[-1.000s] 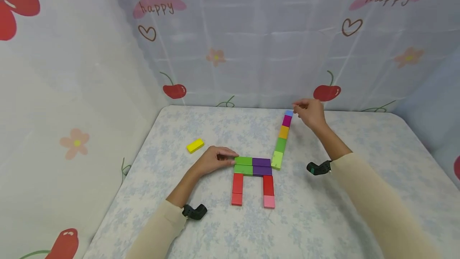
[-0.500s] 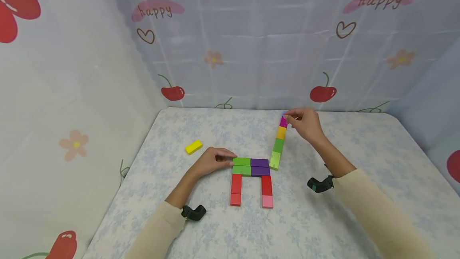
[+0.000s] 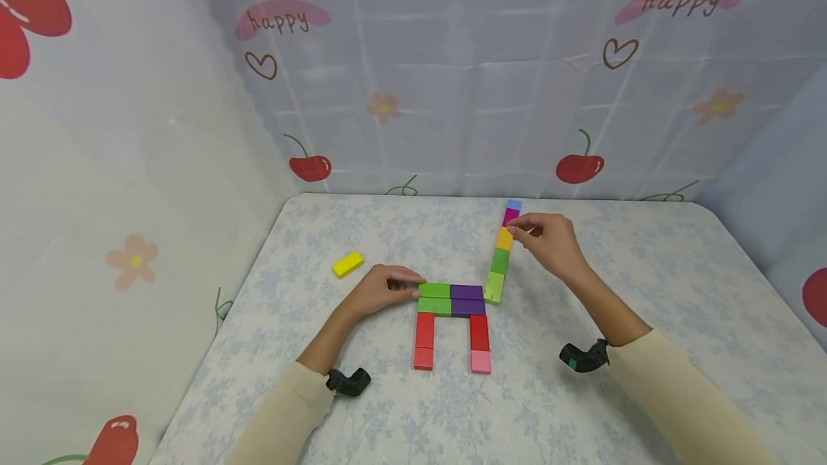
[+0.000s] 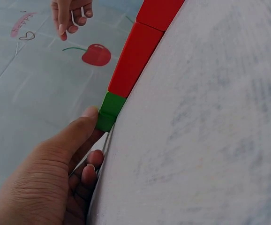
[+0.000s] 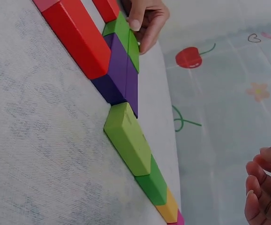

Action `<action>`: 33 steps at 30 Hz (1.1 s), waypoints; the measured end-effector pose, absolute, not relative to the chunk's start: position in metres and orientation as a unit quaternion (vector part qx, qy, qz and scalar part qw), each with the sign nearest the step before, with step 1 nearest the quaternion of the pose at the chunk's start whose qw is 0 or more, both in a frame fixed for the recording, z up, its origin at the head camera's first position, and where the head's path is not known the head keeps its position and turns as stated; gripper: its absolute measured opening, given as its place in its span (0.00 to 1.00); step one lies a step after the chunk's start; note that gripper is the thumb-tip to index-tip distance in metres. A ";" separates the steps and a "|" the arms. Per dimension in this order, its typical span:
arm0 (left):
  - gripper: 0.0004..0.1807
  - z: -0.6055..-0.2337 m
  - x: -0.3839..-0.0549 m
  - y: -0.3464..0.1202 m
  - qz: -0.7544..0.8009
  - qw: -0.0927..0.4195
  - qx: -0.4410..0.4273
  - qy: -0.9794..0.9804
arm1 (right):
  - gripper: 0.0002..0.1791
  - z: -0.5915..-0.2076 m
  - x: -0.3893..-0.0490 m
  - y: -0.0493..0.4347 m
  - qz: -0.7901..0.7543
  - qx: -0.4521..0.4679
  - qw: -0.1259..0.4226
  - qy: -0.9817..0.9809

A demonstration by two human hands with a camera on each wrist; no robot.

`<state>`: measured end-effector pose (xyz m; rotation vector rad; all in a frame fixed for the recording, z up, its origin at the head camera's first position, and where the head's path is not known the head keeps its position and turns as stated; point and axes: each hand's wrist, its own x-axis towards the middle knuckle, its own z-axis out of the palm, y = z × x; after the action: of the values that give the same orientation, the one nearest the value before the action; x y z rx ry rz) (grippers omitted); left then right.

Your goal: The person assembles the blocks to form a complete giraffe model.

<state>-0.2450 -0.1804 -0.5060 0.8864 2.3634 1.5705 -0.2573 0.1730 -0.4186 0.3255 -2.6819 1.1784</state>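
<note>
My left hand (image 3: 384,289) rests by the left end of two green blocks (image 3: 435,291), its thumb and fingertips touching that end, as the left wrist view also shows. Two purple blocks (image 3: 467,292) continue the green ones to the right. Red blocks (image 3: 424,330) form one leg below, and a red block (image 3: 479,334) with a pink block (image 3: 481,362) forms the other. From the right corner a slanted row runs away: light green block (image 5: 128,138), green block (image 3: 500,262), orange block (image 3: 504,239), magenta block, blue block (image 3: 513,204). Beside the orange one hovers my right hand (image 3: 548,242), loosely curled around nothing.
A lone yellow block (image 3: 349,265) lies left of the figure, beyond my left hand. The table (image 3: 388,415) has a pale blue floral cover. Printed curtains (image 3: 446,113) stand along its far and left edges.
My right hand has come from the far blue block down along the slanted row to beside the orange block. The left hand keeps its place, and the view has shifted slightly.
</note>
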 end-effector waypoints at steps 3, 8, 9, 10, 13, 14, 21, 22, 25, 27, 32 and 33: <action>0.15 -0.506 -0.245 -0.180 0.525 0.084 0.297 0.793 | 0.11 -0.420 -0.249 0.176 0.386 0.116 0.101 -0.909; 0.15 -0.506 -0.245 -0.180 0.522 0.083 0.295 0.796 | 0.11 -0.422 -0.233 0.183 0.370 0.120 0.106 -0.915; 0.15 -0.506 -0.245 -0.180 0.521 0.083 0.295 0.797 | 0.11 -0.422 -0.229 0.185 0.368 0.120 0.106 -0.916; 0.15 -0.506 -0.245 -0.180 0.521 0.083 0.294 0.797 | 0.11 -0.422 -0.226 0.187 0.366 0.120 0.109 -0.916; 0.15 -0.507 -0.244 -0.180 0.520 0.083 0.294 0.798 | 0.11 -0.424 -0.215 0.194 0.362 0.128 0.123 -0.915; 0.15 -0.507 -0.245 -0.180 0.520 0.083 0.294 0.798 | 0.11 -0.425 -0.212 0.197 0.360 0.134 0.129 -0.914; 0.15 -0.506 -0.244 -0.180 0.525 0.087 0.297 0.793 | 0.13 -0.432 -0.195 0.219 0.339 0.168 0.172 -0.910; 0.15 -0.505 -0.244 -0.180 0.526 0.087 0.298 0.792 | 0.13 -0.433 -0.193 0.222 0.334 0.168 0.175 -0.911; 0.15 -0.504 -0.244 -0.180 0.527 0.087 0.304 0.789 | 0.14 -0.435 -0.187 0.233 0.315 0.163 0.185 -0.917; 0.15 -0.503 -0.244 -0.180 0.526 0.086 0.310 0.787 | 0.15 -0.436 -0.184 0.241 0.306 0.159 0.189 -0.919; 0.15 -0.501 -0.243 -0.181 0.525 0.078 0.317 0.786 | 0.20 -0.441 -0.175 0.262 0.273 0.163 0.208 -0.925; 0.15 -0.501 -0.243 -0.181 0.524 0.077 0.316 0.787 | 0.21 -0.443 -0.173 0.267 0.266 0.162 0.208 -0.927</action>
<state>-0.2431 -0.1808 -0.5012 0.9466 2.3577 1.5713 -0.1732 0.2666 -0.4427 0.4515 -2.5809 0.7418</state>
